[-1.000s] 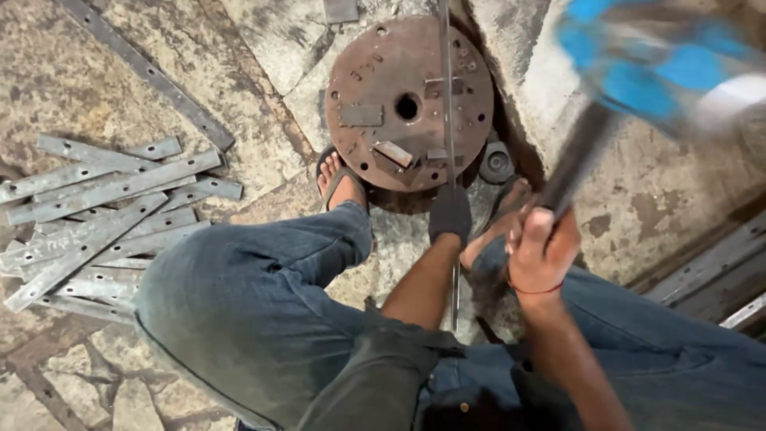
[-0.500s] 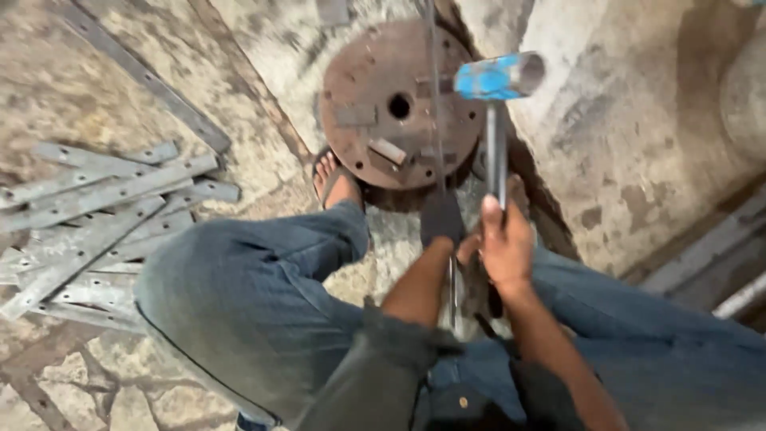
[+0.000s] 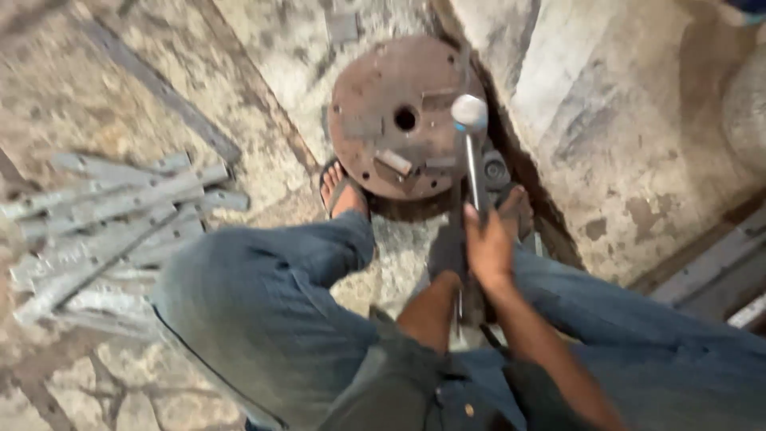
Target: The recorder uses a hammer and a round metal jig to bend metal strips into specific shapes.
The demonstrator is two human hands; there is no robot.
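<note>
Swung down since the earlier frame, the hammer (image 3: 470, 120) met the far rusty disc (image 3: 403, 116); right hand (image 3: 488, 247) clenched its stiff, head-heavy handle low; left hand (image 3: 447, 254) gripped a thin rod.

Left hand (image 3: 447, 255) dark, mostly hidden behind right hand (image 3: 488, 249); grip unclear. Metal strips (image 3: 104, 231) blurred, cut off at left edge.

One hammer (image 3: 470, 120) and one rusty round plate (image 3: 399, 112) are present. Two hands are in view: right hand (image 3: 488, 247), left hand (image 3: 447, 254). The grey metal strips (image 3: 112, 215) lie piled and blurred; their count cannot be told.
</note>
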